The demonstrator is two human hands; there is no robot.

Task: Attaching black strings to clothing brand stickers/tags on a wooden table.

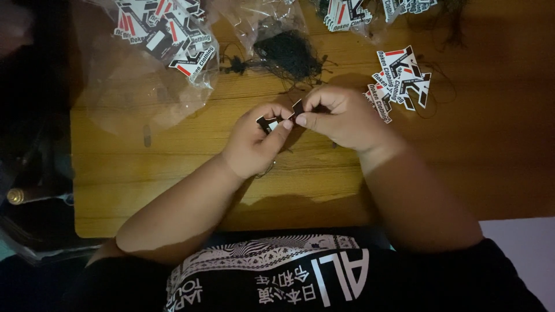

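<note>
Above the middle of a wooden table (pixel 173 173), my left hand (pixel 254 141) and my right hand (pixel 341 115) meet fingertip to fingertip. Both pinch one small black, white and red printed card tag (pixel 283 117). The left fingers grip its left end, while the right thumb and forefinger hold its upper right corner. Whether a thread is in my fingers I cannot tell in the dim light.
A clear plastic bag of similar tags (pixel 167 32) lies at the back left. A bundle of black strings (pixel 289 52) sits in another bag behind my hands. A loose pile of tags (pixel 402 78) lies to the right, more tags (pixel 347 14) at the back edge.
</note>
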